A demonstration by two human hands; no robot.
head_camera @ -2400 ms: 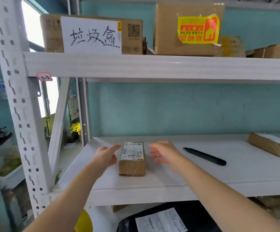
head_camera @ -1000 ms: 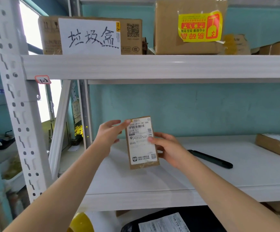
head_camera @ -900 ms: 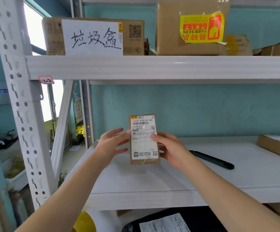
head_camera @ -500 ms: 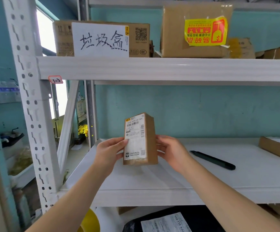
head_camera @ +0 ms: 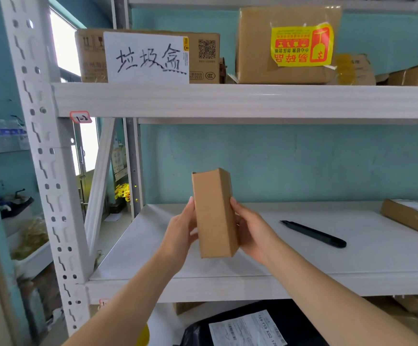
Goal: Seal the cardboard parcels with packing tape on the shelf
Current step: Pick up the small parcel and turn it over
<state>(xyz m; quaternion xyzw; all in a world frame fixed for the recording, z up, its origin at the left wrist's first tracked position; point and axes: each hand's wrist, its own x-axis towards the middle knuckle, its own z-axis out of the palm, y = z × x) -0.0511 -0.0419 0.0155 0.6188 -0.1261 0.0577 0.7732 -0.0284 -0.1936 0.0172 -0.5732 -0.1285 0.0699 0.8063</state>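
Head view, biggest first. White metal rack (head_camera: pixel 43 171) fills the frame, with its perforated upright at 9 o'clock. The upper shelf (head_camera: pixel 228 101) runs across at 12 o'clock and the lower shelf (head_camera: pixel 302 265) across the bottom half.

On the upper shelf, a large carton (head_camera: pixel 255 46) with a yellow sticker (head_camera: pixel 301 44) sits at 1 o'clock. A lower, wider carton (head_camera: pixel 90 56) is at 11 o'clock, with a white handwritten sign (head_camera: pixel 148 58) across its front.

Under the lower shelf at 5 o'clock there is a black bag (head_camera: pixel 302 325) with a printed label (head_camera: pixel 245 328) facing up.

A second parcel (head_camera: pixel 407 218) lies flat on the lower shelf at 3 o'clock, far right, cut off by the frame edge.

Task item: a small cardboard parcel (head_camera: pixel 214 216) at dead centre, upright on its short end, with a plain brown face and a vertical corner edge toward the camera. It is held over the lower shelf. Can't tell whether its bottom touches the board.

The left hand (head_camera: pixel 178 233) grips the parcel's 9 o'clock side, with the thumb up along the edge. The right hand (head_camera: pixel 253 231) grips the 3 o'clock side, with the fingers curled around the back. Both are in firm contact.

A black pen-shaped tool (head_camera: pixel 312 233) lies flat on the lower shelf at 3 o'clock from the parcel. It is angled, between the right hand and the second parcel, and touches neither.
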